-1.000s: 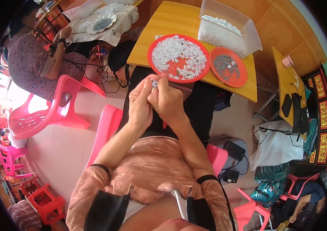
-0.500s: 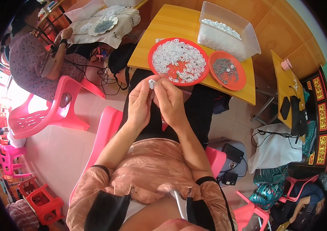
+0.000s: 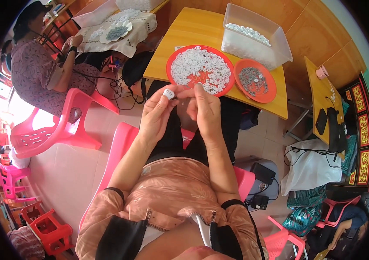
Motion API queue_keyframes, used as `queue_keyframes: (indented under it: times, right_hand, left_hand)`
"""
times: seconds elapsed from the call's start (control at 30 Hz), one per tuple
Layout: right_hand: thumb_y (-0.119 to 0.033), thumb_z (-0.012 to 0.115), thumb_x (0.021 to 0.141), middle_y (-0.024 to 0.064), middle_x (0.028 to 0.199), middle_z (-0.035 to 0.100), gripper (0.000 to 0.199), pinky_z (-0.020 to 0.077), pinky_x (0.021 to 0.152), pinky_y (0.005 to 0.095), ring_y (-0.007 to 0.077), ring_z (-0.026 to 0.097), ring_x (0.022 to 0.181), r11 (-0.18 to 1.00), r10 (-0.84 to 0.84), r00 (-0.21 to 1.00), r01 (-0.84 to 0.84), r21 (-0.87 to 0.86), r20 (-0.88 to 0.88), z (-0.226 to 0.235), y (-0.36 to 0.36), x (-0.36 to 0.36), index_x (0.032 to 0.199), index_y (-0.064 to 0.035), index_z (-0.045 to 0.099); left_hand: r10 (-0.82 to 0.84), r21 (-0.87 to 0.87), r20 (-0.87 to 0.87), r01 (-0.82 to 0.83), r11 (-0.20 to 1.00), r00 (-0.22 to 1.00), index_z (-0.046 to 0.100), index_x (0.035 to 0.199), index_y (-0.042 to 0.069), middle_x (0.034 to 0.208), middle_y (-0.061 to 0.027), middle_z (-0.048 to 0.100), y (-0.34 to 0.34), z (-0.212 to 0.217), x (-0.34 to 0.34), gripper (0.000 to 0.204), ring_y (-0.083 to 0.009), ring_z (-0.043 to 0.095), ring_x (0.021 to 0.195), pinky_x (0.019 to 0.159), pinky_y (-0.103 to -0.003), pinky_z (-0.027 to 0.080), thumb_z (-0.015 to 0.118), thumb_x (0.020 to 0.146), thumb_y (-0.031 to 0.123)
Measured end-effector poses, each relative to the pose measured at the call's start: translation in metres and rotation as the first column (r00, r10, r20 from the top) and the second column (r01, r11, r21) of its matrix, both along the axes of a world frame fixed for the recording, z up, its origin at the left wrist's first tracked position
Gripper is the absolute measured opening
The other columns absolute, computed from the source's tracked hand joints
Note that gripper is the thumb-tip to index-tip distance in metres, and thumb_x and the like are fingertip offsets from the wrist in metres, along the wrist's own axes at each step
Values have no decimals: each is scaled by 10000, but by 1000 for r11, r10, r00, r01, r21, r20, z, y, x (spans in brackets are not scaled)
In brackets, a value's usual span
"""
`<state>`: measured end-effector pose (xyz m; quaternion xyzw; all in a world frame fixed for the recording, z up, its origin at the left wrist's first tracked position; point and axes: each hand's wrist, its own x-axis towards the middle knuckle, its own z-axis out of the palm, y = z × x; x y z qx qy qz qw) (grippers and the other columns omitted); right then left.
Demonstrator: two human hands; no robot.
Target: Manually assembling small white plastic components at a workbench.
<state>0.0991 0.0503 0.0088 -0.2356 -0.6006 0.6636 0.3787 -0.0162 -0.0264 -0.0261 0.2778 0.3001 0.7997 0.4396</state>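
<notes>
My left hand [image 3: 155, 116] pinches a small white plastic piece [image 3: 168, 93] with two holes between thumb and fingers, held above my lap. Beside it, my right hand [image 3: 207, 113] is raised with thumb and fingers apart, and I see nothing in it. Just beyond both hands, a large red round tray [image 3: 169, 60] holds many similar white pieces [image 3: 186, 65], with a bare patch toward its near side. To its right, a smaller red tray [image 3: 272, 92] contains a pile of small grey metal parts [image 3: 249, 78] and a few white pieces.
The trays sit on a yellow wooden table [image 3: 197, 21] with a clear plastic bin [image 3: 254, 51] of white pieces behind. At left, another person [image 3: 41, 71] sits near a pink chair [image 3: 58, 123] and a cloth-covered table [image 3: 139, 32]. Cables [image 3: 121, 89] trail there. A side table [image 3: 316, 95] stands right.
My hands have come apart. The white piece stays in the left hand, turned so its two holes show, while the right hand has moved off to the right and its fingers have spread.
</notes>
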Motion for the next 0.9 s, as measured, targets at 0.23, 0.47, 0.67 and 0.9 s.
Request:
queue_keyframes:
  times: [0.23, 0.47, 0.67, 0.9]
  right_hand:
    - [-413, 331, 990, -37, 449, 395, 571, 228, 442, 195, 28, 317, 414, 998, -48, 999, 48, 45, -9, 1, 7, 4, 826, 31, 651]
    - [-379, 385, 986, -21, 453, 412, 516, 276, 418, 210, 44, 366, 409, 999, -40, 998, 39, -22, -50, -11, 14, 2, 806, 28, 648]
    - [-355, 435, 964, -14, 458, 434, 477, 294, 413, 215, 53, 383, 406, 995, -92, 996, 91, -27, -5, -37, 29, -6, 796, 38, 647]
    - [-241, 537, 909, 85, 555, 578, 324, 440, 525, 282, 134, 581, 548, 983, -90, 995, 97, 158, -47, -73, 47, -8, 745, 25, 624]
  left_hand:
    - [-18, 84, -36, 21, 996, 999, 549, 1161, -19, 951, -67, 608, 0, -4, -8, 329, -144, 544, 913, 832, -265, 415, 544, 928, 214]
    - [-124, 51, -96, 129, 990, 988, 546, 1167, -28, 944, -77, 614, -2, 2, -6, 313, -144, 553, 888, 816, -264, 432, 527, 935, 181]
    - [-543, -394, -337, 408, 823, 769, 611, 1104, -8, 867, -52, 623, -4, 30, 1, 279, -97, 561, 761, 730, -232, 462, 514, 939, 195]
    - [-681, -604, -634, 316, 732, 366, 665, 966, 40, 743, -36, 620, 87, 96, -26, 320, -108, 553, 647, 632, -259, 454, 541, 898, 327]
